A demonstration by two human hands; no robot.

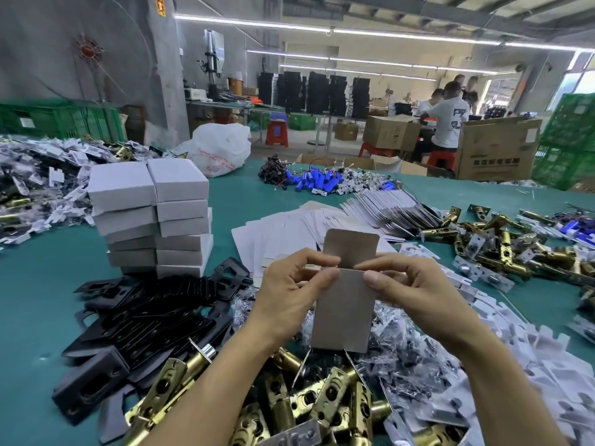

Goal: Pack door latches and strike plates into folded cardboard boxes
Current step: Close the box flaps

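I hold a small grey-brown cardboard box (343,310) upright over the table, its top flap (349,247) standing open. My left hand (289,291) pinches the box's upper left edge, and my right hand (415,291) pinches its upper right edge. Brass door latches (322,403) lie heaped just below the box. Black strike plates (151,320) are piled at the left. Closed white boxes (154,217) stand stacked behind them.
Flat unfolded box blanks (289,226) lie fanned behind my hands. More brass latches (502,243) spread at the right, white plastic pieces (531,346) and small bagged parts (399,352) to the lower right. Blue batteries (318,181), a plastic bag (219,149), cartons and workers are farther back.
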